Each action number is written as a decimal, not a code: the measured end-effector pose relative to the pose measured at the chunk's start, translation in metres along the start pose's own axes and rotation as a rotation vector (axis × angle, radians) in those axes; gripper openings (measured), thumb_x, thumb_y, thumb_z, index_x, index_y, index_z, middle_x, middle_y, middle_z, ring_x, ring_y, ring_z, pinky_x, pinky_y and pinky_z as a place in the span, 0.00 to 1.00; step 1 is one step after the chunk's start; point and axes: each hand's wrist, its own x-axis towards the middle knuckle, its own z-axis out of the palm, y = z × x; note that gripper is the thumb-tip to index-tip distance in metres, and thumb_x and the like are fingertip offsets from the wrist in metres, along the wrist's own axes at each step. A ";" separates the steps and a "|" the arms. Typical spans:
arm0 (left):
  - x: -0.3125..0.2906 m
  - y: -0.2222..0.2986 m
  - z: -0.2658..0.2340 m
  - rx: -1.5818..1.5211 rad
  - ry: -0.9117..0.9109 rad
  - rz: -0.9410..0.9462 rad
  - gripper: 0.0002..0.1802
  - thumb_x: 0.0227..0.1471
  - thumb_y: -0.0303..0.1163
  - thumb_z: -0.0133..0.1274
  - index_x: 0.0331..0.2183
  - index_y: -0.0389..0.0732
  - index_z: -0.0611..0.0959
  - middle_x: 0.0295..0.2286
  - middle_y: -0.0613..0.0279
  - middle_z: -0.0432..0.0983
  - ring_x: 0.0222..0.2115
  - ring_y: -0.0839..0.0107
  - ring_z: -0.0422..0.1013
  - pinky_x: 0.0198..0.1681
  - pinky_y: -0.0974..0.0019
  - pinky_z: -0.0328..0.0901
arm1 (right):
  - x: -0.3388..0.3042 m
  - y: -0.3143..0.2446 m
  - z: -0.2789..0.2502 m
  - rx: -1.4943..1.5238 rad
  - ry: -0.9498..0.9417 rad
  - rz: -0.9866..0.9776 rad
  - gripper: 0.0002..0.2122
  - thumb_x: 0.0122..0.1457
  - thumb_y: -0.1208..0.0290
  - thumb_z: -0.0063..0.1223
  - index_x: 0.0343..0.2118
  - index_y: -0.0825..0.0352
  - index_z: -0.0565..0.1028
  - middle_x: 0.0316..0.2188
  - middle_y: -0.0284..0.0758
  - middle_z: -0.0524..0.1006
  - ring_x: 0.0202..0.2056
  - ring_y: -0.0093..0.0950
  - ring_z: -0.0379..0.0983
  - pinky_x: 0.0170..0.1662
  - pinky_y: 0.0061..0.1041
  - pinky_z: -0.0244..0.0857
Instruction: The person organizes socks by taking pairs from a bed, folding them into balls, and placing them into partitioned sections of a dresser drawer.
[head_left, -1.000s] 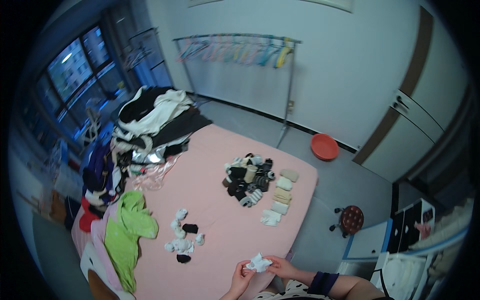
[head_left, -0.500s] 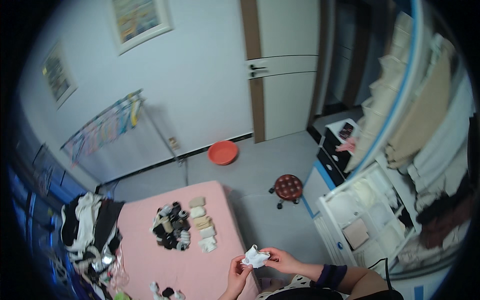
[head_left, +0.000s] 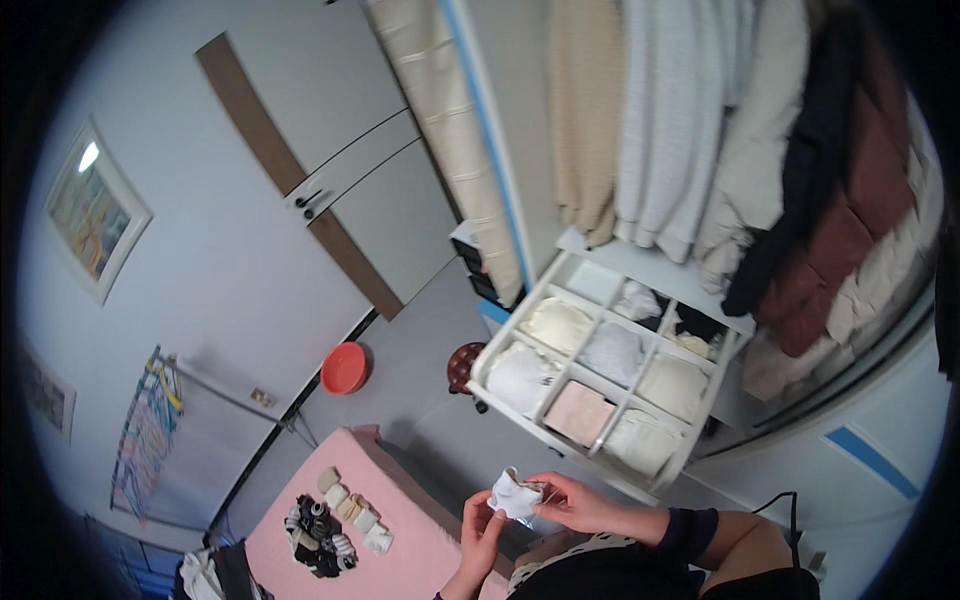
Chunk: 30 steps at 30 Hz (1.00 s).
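I hold a small white sock bundle (head_left: 517, 494) near my chest, my left hand (head_left: 480, 528) and right hand (head_left: 575, 502) both closed on it with pinching fingers. Just beyond it stands an open white drawer (head_left: 688, 447) split into compartments, each filled with folded cream, white, grey or pink garments. To the left, rolled socks (head_left: 335, 515) lie on the pink bed (head_left: 400, 520).
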 end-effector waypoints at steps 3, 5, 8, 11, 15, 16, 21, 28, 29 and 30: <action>0.006 0.002 0.033 0.024 -0.089 -0.010 0.18 0.50 0.22 0.44 0.45 0.37 0.63 0.37 0.60 0.67 0.36 0.73 0.65 0.39 0.70 0.63 | -0.024 -0.009 -0.030 -0.018 0.050 -0.019 0.20 0.50 0.70 0.52 0.47 0.61 0.64 0.30 0.33 0.68 0.28 0.20 0.66 0.32 0.18 0.64; 0.012 0.001 0.057 0.034 -0.154 -0.009 0.18 0.50 0.22 0.44 0.45 0.37 0.63 0.37 0.60 0.67 0.36 0.73 0.65 0.39 0.70 0.63 | -0.039 -0.010 -0.049 -0.032 0.091 -0.030 0.20 0.50 0.70 0.52 0.47 0.60 0.64 0.30 0.33 0.68 0.28 0.20 0.66 0.33 0.18 0.64; 0.025 0.000 0.085 0.054 -0.272 -0.013 0.18 0.50 0.21 0.44 0.45 0.37 0.63 0.37 0.60 0.67 0.36 0.74 0.65 0.40 0.69 0.63 | -0.061 -0.011 -0.073 -0.004 0.180 -0.024 0.20 0.50 0.71 0.52 0.47 0.60 0.64 0.30 0.33 0.68 0.29 0.19 0.66 0.33 0.17 0.64; 0.038 0.002 0.111 0.070 -0.387 -0.013 0.19 0.49 0.20 0.46 0.45 0.38 0.64 0.36 0.61 0.67 0.33 0.76 0.65 0.38 0.72 0.62 | -0.080 -0.008 -0.093 0.049 0.271 -0.061 0.20 0.49 0.73 0.53 0.47 0.60 0.65 0.31 0.32 0.68 0.29 0.19 0.67 0.33 0.17 0.64; 0.063 -0.003 0.132 0.139 -0.513 -0.068 0.21 0.47 0.21 0.48 0.45 0.40 0.64 0.32 0.65 0.66 0.29 0.80 0.62 0.33 0.76 0.59 | -0.094 -0.014 -0.111 0.062 0.391 -0.061 0.20 0.48 0.74 0.55 0.46 0.60 0.66 0.31 0.32 0.68 0.29 0.19 0.67 0.33 0.17 0.65; 0.070 -0.002 0.135 0.192 -0.561 -0.055 0.21 0.48 0.21 0.48 0.45 0.40 0.64 0.30 0.67 0.65 0.29 0.80 0.62 0.33 0.77 0.59 | -0.095 -0.014 -0.114 0.064 0.418 -0.059 0.20 0.48 0.74 0.55 0.46 0.60 0.66 0.31 0.32 0.68 0.29 0.19 0.67 0.34 0.17 0.65; 0.107 0.007 0.149 0.336 -0.664 -0.014 0.21 0.48 0.22 0.48 0.45 0.40 0.65 0.29 0.68 0.64 0.30 0.80 0.62 0.34 0.76 0.60 | -0.086 -0.013 -0.127 0.116 0.484 -0.093 0.21 0.49 0.75 0.54 0.47 0.60 0.65 0.32 0.31 0.68 0.30 0.18 0.67 0.34 0.17 0.65; 0.179 0.020 0.160 0.412 -0.745 0.094 0.20 0.48 0.21 0.46 0.46 0.39 0.65 0.35 0.64 0.66 0.30 0.78 0.66 0.33 0.75 0.63 | -0.039 -0.033 -0.141 -0.001 0.554 -0.119 0.23 0.50 0.75 0.52 0.50 0.61 0.61 0.36 0.34 0.67 0.35 0.21 0.67 0.37 0.20 0.66; 0.192 0.021 0.164 0.399 -0.760 0.102 0.20 0.48 0.21 0.46 0.46 0.39 0.66 0.35 0.63 0.66 0.29 0.77 0.66 0.32 0.75 0.63 | -0.033 -0.039 -0.144 -0.024 0.566 -0.111 0.23 0.50 0.75 0.52 0.50 0.61 0.60 0.36 0.34 0.67 0.35 0.22 0.68 0.37 0.20 0.66; 0.205 0.021 0.169 0.384 -0.779 0.110 0.20 0.48 0.21 0.46 0.46 0.39 0.66 0.34 0.63 0.66 0.29 0.77 0.66 0.32 0.75 0.62 | -0.025 -0.040 -0.148 -0.029 0.590 -0.117 0.23 0.50 0.75 0.52 0.50 0.62 0.60 0.37 0.35 0.67 0.35 0.22 0.68 0.37 0.20 0.66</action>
